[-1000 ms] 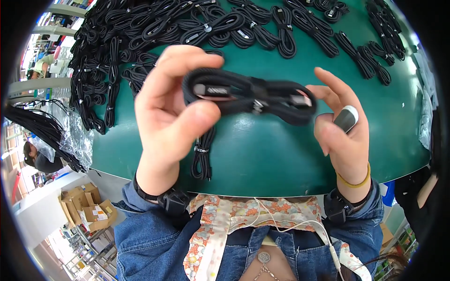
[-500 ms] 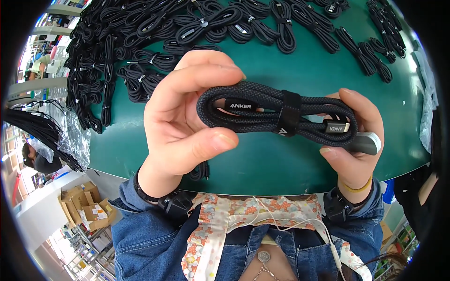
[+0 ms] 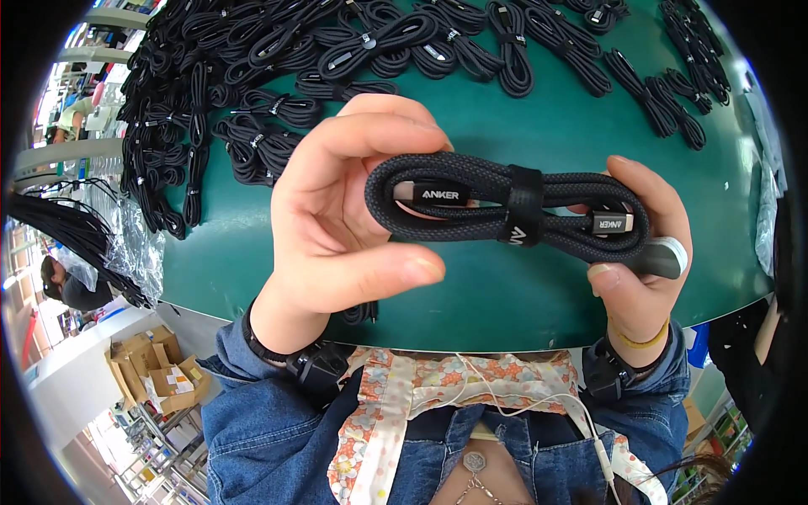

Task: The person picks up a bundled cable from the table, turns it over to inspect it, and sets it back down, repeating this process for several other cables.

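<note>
A black braided cable (image 3: 480,227), coiled into a long loop, is held up level above the table. A black strap (image 3: 525,210) with pale print binds its middle. Two dark connectors with metal tips lie inside the loop, one at each end. My right hand (image 3: 652,219) is closed on the coil's right end, fingers behind and thumb below. A dark rounded piece with a pale rim (image 3: 665,257) also sits in that hand; its kind is unclear. My left hand (image 3: 337,210) curves around the left end, index fingertip at the upper edge, thumb apart below the coil.
Many similar coiled cables (image 3: 370,46) cover the far and left parts of the green table (image 3: 471,303). Another cable end (image 3: 362,313) lies behind my left wrist. Clear plastic (image 3: 130,244) hangs at the left edge, with cardboard boxes (image 3: 160,370) beyond.
The coil has shifted slightly right and turned a little, showing the left connector's metal tip. My left hand has moved right with its thumb lower, farther from the coil.
</note>
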A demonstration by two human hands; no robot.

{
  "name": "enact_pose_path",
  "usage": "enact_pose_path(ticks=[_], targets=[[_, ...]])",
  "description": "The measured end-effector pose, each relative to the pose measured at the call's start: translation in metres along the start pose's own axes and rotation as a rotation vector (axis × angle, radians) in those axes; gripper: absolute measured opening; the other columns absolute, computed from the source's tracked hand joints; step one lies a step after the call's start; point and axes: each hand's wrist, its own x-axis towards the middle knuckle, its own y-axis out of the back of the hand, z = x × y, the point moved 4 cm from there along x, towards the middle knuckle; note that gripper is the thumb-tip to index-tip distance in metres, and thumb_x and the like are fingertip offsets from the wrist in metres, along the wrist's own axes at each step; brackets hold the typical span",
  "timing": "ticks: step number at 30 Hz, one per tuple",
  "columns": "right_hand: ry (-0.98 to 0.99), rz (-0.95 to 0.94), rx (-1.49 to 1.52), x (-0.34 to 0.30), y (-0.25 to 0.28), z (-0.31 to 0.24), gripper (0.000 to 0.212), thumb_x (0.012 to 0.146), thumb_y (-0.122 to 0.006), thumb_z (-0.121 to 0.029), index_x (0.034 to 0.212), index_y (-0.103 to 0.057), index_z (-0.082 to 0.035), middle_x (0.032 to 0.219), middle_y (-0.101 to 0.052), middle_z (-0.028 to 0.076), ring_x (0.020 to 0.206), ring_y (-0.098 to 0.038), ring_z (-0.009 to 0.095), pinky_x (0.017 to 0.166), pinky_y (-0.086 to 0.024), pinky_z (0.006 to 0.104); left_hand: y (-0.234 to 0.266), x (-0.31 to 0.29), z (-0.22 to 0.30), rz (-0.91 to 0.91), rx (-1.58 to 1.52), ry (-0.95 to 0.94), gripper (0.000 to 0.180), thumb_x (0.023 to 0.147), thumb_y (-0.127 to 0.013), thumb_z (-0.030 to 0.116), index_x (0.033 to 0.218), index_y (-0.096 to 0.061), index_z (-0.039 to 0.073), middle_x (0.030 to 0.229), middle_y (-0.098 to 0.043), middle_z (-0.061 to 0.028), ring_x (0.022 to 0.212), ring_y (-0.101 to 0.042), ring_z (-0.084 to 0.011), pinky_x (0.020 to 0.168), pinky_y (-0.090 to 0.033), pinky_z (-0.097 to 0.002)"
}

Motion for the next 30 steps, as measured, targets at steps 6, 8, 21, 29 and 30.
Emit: enact_pose_path(ticks=[6, 8, 21, 29, 30], targets=[[-0.042, 0.054, 0.089, 0.002, -0.004, 0.003, 0.062, 0.064, -0.06, -0.017, 0.113, -0.034, 0.009, 0.092, -0.052, 0.017, 0.061, -0.051, 0.009, 0.05, -0.04, 0.0159, -0.003, 0.001, 0.004, -0.097, 0.124, -0.035, 0.064, 0.05, -0.073, 0.007, 0.106, -0.042, 0.0, 0.101, -0.037, -0.0154, 0.078, -0.052, -0.0229, 0.066, -0.046, -0.0292], [-0.062, 0.026, 0.06, 0.002, -0.003, 0.003, 0.061, 0.065, -0.058, -0.018, 0.114, -0.033, 0.01, 0.091, -0.053, 0.017, 0.049, -0.046, 0.005, 0.042, -0.035, 0.0131, -0.004, 0.001, 0.004, -0.089, 0.129, -0.038, 0.064, 0.05, -0.073, 0.006, 0.106, -0.043, 0.0, 0.101, -0.037, -0.0153, 0.078, -0.052, -0.0228, 0.066, -0.046, -0.0292], [-0.053, 0.116, 0.03, 0.001, -0.002, 0.004, 0.06, 0.066, -0.058, -0.017, 0.114, -0.033, 0.009, 0.09, -0.053, 0.017, 0.043, -0.04, 0.002, 0.038, -0.031, 0.0124, -0.005, 0.002, 0.004, -0.005, 0.179, -0.021, 0.064, 0.051, -0.071, 0.008, 0.107, -0.042, 0.001, 0.099, -0.04, -0.016, 0.08, -0.051, -0.0185, 0.072, -0.046, -0.0275], [0.035, 0.057, 0.021, 0.001, 0.005, 0.006, 0.061, 0.07, -0.059, -0.03, 0.11, -0.036, 0.01, 0.081, -0.054, 0.014, 0.044, -0.042, 0.005, 0.037, -0.031, 0.013, 0.001, -0.006, 0.0, 0.085, 0.157, 0.108, 0.035, 0.063, -0.067, 0.008, 0.09, -0.046, -0.003, 0.083, -0.048, -0.0105, 0.073, -0.052, -0.014, 0.06, -0.045, -0.0222], [-0.02, 0.049, 0.049, 0.0, 0.005, 0.005, 0.056, 0.07, -0.058, -0.026, 0.108, -0.039, 0.01, 0.082, -0.054, 0.013, 0.049, -0.045, 0.006, 0.044, -0.035, 0.0153, 0.002, -0.008, -0.002, 0.018, 0.126, 0.136, 0.026, 0.066, -0.064, 0.002, 0.086, -0.047, -0.004, 0.08, -0.049, -0.0084, 0.075, -0.051, -0.013, 0.06, -0.044, -0.0213]])
